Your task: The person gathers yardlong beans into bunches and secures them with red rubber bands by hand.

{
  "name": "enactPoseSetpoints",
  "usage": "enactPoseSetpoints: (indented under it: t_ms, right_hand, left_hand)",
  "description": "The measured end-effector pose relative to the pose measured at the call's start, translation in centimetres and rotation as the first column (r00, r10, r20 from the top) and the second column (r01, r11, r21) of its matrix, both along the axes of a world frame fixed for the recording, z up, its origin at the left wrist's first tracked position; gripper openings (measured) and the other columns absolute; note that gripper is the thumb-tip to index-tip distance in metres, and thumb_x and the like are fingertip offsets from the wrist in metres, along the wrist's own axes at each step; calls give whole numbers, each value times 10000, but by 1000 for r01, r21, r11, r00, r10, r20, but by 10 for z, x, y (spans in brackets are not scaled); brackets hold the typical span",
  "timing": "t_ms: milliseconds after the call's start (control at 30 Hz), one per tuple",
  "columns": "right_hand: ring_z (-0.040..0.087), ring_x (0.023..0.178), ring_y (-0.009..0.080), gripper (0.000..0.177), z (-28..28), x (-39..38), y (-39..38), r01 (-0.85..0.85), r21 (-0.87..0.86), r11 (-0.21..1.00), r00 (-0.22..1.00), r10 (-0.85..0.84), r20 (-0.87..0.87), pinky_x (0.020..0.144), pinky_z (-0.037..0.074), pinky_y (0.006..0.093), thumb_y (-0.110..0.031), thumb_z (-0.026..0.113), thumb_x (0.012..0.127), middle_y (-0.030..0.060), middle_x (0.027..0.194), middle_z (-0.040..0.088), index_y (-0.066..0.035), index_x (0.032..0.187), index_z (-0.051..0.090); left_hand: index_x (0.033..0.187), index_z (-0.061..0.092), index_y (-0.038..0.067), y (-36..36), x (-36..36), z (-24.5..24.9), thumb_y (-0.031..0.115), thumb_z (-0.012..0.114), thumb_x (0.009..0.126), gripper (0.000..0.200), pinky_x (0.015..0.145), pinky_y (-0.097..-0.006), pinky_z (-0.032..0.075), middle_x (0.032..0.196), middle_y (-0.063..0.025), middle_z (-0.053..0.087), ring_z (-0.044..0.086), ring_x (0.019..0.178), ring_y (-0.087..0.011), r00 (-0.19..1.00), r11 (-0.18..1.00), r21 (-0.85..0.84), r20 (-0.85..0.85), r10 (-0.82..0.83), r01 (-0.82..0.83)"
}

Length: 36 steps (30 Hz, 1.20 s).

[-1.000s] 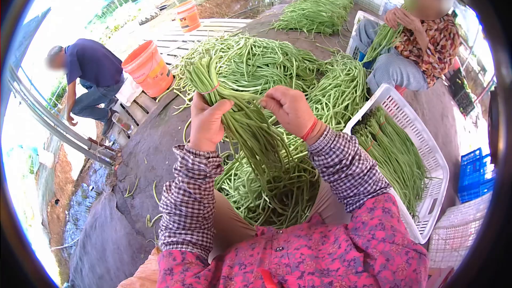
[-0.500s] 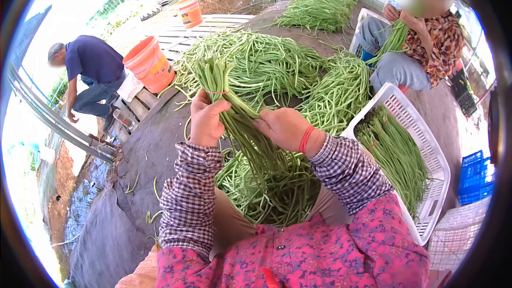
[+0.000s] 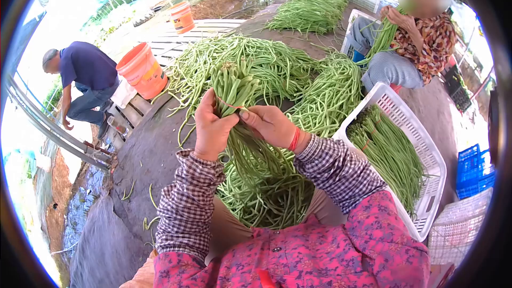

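A bunch of green long beans (image 3: 233,86) is held up in front of me, its ends pointing upward and its length trailing down over the loose beans. A thin red band (image 3: 230,106) crosses the bunch near the top. My left hand (image 3: 209,130) is closed around the bunch from the left. From the right, my right hand (image 3: 273,128) grips it too, thumb and fingertips at the band. Its hidden fingers cannot be made out. Beneath lies a heap of loose long beans (image 3: 266,181), between my knees.
To my right stands a white crate (image 3: 426,154) with banded bean bunches (image 3: 392,154). A large bean pile (image 3: 256,56) spreads ahead. Orange buckets (image 3: 143,72) stand at the left. One person (image 3: 88,74) bends at left; another (image 3: 426,42) sits at right holding beans. Blue crates (image 3: 472,170) are far right.
The bunch has been turned more upright, its top ends tipping toward me and right. My right hand has moved up to the red band. My left hand has stayed on the bunch.
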State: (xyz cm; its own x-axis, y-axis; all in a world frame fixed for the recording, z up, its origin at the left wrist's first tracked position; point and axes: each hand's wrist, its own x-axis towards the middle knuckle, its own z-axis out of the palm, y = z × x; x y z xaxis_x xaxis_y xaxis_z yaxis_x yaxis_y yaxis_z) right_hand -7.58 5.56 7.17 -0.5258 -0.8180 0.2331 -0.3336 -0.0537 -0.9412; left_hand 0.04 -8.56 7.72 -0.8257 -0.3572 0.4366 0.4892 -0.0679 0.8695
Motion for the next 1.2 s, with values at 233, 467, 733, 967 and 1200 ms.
enactPoseSetpoints:
  t_ms: [233, 467, 733, 967, 1200]
  right_hand:
    - [533, 609, 402, 457, -1, -4, 2, 168, 259, 951, 833, 3, -553, 548, 423, 423, -378, 439, 957, 230, 633, 525, 19, 753, 536]
    - [605, 735, 411, 429, 2, 13, 5, 35, 297, 954, 959, 52, -279, 677, 463, 469, -340, 409, 961, 240, 773, 619, 15, 829, 611]
    - [443, 520, 48, 229, 4, 9, 13, -479, 155, 864, 854, 417, 310, 459, 372, 216, -262, 610, 883, -48, 605, 492, -56, 786, 582]
    - [303, 431, 9, 198, 19, -28, 18, -101, -249, 963, 633, 255, 731, 346, 228, 176, -223, 518, 946, -24, 662, 492, -64, 853, 591]
    - [577, 1011, 205, 421, -9, -18, -7, -279, -78, 957, 940, 289, 184, 898, 469, 329, -291, 671, 843, 119, 1056, 634, 3, 1133, 592]
  left_hand:
    - [1191, 480, -45, -9, -3, -18, -117, 575, 666, 539, 825, -242, 463, 1033, -44, 596, 571, 928, -108, 965, 929, -274, 15, 262, -248]
    - [1133, 529, -32, 1, 2, -21, -148, 530, 678, 469, 796, -287, 499, 991, -73, 612, 608, 869, -158, 995, 971, 233, 89, 37, -57]
    - [1073, 534, -13, -77, 29, 5, -109, 511, 715, 372, 733, -364, 542, 942, -95, 619, 626, 800, -222, 998, 900, 434, -14, 54, -43]
    - [1242, 458, -20, -67, 32, -2, -83, 480, 756, 491, 864, -412, 517, 1114, -172, 589, 602, 1005, -302, 977, 854, 480, -31, -213, 201]
    - [1360, 359, 13, -50, 12, -9, 214, 458, 915, 498, 1054, -550, 320, 1381, -161, 400, 354, 1303, -323, 782, 616, 482, -367, -503, 623]
